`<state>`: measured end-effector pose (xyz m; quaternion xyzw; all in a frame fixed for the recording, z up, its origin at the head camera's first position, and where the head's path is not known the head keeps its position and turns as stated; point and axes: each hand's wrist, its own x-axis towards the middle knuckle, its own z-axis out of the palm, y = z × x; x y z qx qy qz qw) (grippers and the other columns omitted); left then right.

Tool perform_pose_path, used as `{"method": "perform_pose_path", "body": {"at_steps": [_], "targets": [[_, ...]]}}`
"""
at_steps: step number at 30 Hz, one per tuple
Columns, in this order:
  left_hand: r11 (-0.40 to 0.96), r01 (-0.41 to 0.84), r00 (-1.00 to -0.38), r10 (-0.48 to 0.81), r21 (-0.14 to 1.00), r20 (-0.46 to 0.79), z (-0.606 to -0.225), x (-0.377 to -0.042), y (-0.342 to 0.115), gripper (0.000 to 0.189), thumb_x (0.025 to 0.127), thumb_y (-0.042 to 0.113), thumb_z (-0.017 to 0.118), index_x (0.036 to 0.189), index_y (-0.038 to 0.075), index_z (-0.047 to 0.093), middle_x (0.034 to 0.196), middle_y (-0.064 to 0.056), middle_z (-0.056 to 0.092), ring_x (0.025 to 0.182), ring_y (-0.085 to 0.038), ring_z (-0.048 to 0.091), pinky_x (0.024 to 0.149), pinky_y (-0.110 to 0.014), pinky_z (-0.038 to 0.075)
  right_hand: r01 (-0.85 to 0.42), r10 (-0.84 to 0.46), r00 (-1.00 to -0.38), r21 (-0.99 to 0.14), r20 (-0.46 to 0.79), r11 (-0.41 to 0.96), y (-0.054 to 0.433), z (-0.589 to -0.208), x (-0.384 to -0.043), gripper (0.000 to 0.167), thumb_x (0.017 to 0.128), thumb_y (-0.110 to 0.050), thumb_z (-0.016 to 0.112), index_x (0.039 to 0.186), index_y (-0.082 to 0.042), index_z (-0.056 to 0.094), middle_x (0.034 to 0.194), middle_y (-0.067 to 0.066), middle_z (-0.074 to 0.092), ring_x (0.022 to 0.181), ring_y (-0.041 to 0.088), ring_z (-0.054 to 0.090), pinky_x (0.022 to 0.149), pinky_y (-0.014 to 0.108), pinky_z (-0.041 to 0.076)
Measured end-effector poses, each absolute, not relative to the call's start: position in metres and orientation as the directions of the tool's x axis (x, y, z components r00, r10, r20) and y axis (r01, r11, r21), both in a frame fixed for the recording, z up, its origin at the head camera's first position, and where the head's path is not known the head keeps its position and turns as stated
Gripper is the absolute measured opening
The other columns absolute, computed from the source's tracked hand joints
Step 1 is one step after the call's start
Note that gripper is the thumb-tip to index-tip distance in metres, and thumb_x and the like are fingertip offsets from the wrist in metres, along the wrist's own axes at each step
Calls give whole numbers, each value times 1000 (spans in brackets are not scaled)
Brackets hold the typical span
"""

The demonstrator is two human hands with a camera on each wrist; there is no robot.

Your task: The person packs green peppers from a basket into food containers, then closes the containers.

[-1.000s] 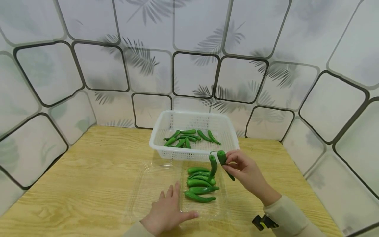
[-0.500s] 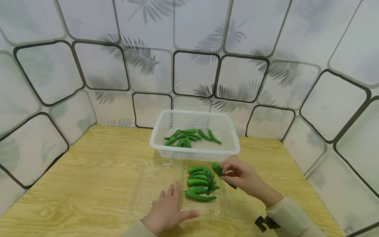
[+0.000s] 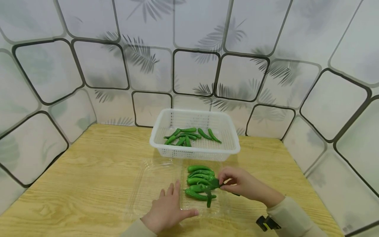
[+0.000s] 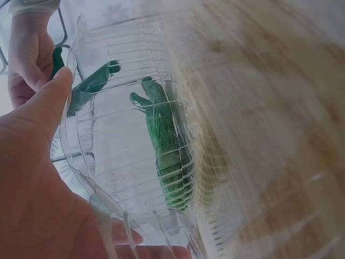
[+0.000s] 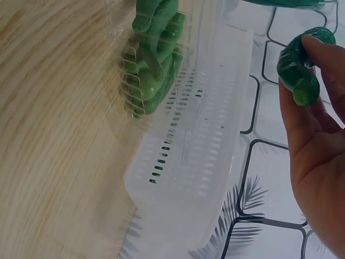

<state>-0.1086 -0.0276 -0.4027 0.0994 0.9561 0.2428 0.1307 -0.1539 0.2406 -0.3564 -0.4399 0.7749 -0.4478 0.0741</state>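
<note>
My right hand point(image 3: 241, 184) pinches a green chili pepper point(image 5: 295, 70) between thumb and fingers, over the right edge of a clear plastic clamshell box point(image 3: 219, 210). A second pepper point(image 3: 209, 197) hangs blurred at its left, above the box; how it is held cannot be made out. Several green peppers point(image 3: 199, 181) lie side by side in the box's right half. My left hand point(image 3: 167, 210) rests on the box with fingers spread, the thumb along the near edge. In the left wrist view that thumb point(image 4: 46, 105) lies by the box's rim.
Behind the box stands a white perforated basket point(image 3: 195, 153) with several loose peppers point(image 3: 189, 135) inside. The box's lid half point(image 3: 157, 177) lies opened out to the left on the wooden table point(image 3: 88, 177). Patterned walls point(image 3: 195, 72) enclose the table's back and sides.
My right hand has come down and nearer with the peppers, from beside the basket to low over the box's right side. The left hand has stayed in place.
</note>
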Motion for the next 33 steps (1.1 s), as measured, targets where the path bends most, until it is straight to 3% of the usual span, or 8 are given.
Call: {"method": "perform_pose_path", "body": {"at_steps": [7,17,25,33], "targets": [[863,131,-947,254,488,-195,-403,-109,-27,120,64,81,55,146,-1,22,141,-27,35,120,-57,34,79,-71,34,-643,-771,-597,-707,223,294,229,-367,-155,13,88,-2,63,95,-10,56,97,5,57,92,17,61,71,26,53],[863,138,-945,261,485,-195,-405,-110,-28,120,64,81,55,146,-1,23,141,-27,35,119,-57,35,76,-71,35,-664,-798,-591,-631,115,401,212,-381,-156,14,86,0,65,88,-13,59,95,-4,56,89,7,56,69,18,50],[864,144,-940,271,482,-205,-404,-111,-28,120,65,81,54,147,0,21,140,-28,35,118,-58,35,75,-71,37,-728,-822,-557,-548,122,412,200,-390,-159,13,85,-4,68,86,-13,58,93,-4,56,85,6,56,66,14,48],[869,146,-939,272,473,-209,-403,-111,-28,120,64,82,54,147,1,20,141,-27,35,119,-57,35,74,-71,36,-707,-789,-608,-517,93,484,187,-398,-155,13,82,-6,70,85,-14,60,92,-4,57,83,1,56,68,15,48]]}}
